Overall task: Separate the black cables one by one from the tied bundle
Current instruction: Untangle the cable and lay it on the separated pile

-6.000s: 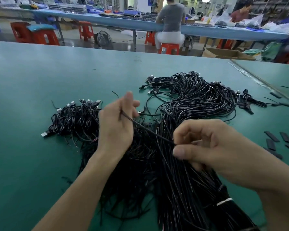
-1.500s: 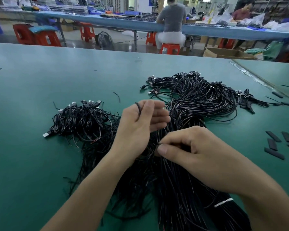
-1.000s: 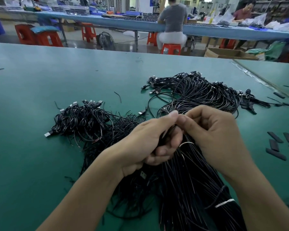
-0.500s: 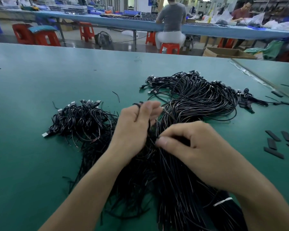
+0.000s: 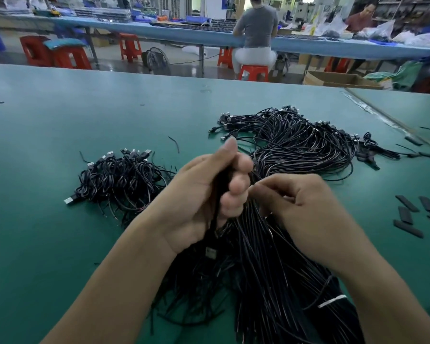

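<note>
A big bundle of black cables [image 5: 291, 155] lies on the green table [image 5: 60, 115], tied by a white band [image 5: 332, 301] near me. My left hand [image 5: 204, 192] is raised palm toward me, its fingers curled round a black cable [image 5: 215, 214] that hangs down to a USB plug [image 5: 211, 252]. My right hand [image 5: 296, 207] sits just to its right over the bundle, fingertips pinching thin strands beside the left fingers. A pile of separated cables [image 5: 119, 180] lies to the left.
Several flat black strips [image 5: 407, 217] lie at the right of the table, more small black parts [image 5: 368, 147] beyond the bundle. A seam [image 5: 387, 120] joins a second table at right. People sit at a far blue bench [image 5: 159, 28] with red stools.
My left hand has turned palm toward me and closed round one cable, its plug now hanging below the palm. My right hand has moved up close to the left fingers.
</note>
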